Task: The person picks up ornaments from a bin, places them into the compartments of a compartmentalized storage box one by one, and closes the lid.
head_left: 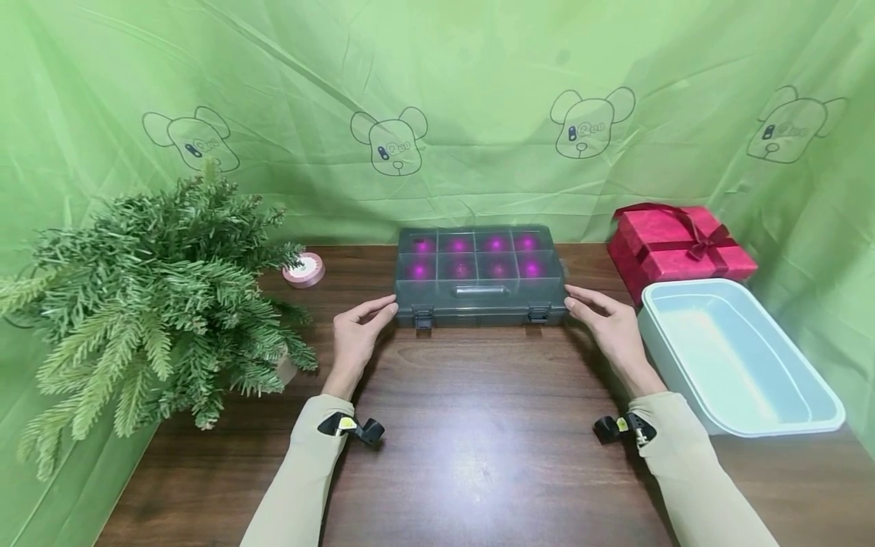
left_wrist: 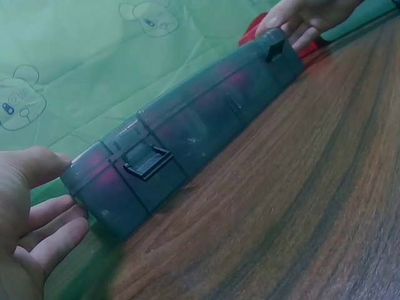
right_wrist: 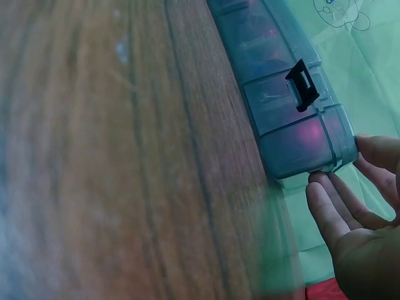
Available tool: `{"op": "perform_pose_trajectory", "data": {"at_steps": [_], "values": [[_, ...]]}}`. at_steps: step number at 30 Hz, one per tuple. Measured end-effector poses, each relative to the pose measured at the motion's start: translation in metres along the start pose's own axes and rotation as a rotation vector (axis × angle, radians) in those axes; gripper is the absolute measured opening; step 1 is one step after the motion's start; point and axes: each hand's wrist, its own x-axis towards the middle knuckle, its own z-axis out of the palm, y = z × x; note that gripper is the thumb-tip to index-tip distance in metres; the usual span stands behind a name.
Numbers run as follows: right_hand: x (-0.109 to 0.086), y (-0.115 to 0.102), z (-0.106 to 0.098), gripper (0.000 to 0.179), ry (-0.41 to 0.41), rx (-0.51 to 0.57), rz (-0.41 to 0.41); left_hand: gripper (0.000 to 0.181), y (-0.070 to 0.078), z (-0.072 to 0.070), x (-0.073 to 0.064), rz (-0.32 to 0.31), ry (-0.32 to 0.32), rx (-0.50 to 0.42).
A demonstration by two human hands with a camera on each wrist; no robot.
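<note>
A translucent dark grey compartment box (head_left: 478, 292) lies with its lid down at the back of the table, its front side facing me. Bright pink-purple spots show through its compartments. Two black latches jut from the front, one of them the left latch (left_wrist: 148, 164). My left hand (head_left: 358, 330) holds the left front corner, thumb at the lid edge and fingers against the end. At the opposite end my right hand (head_left: 611, 334) grips the right front corner. In the right wrist view its thumb and fingers (right_wrist: 328, 203) meet the box's end.
An artificial fir tree (head_left: 178, 304) stands at the left, with a pink ribbon roll (head_left: 304, 271) beside it. On the right are a red gift box (head_left: 683, 247) with a dark bow and a pale blue tub (head_left: 738, 357). A green cloth (head_left: 478, 91) hangs behind the table.
</note>
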Motion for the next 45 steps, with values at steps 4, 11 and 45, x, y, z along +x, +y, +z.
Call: {"op": "perform_pose_trajectory", "data": {"at_steps": [4,11,45], "values": [[0.000,0.001,-0.001,0.046,-0.003,-0.029,0.002,0.021,-0.002,0.000,0.001,0.007,-0.007,0.036],[0.001,0.000,-0.003,0.047,0.006,-0.104,-0.001,0.020,-0.004,0.001,0.002,0.049,-0.012,0.051],[0.001,0.002,-0.001,0.046,0.010,-0.064,-0.015,0.036,-0.005,0.008,0.005,0.717,-0.214,0.521]]}}
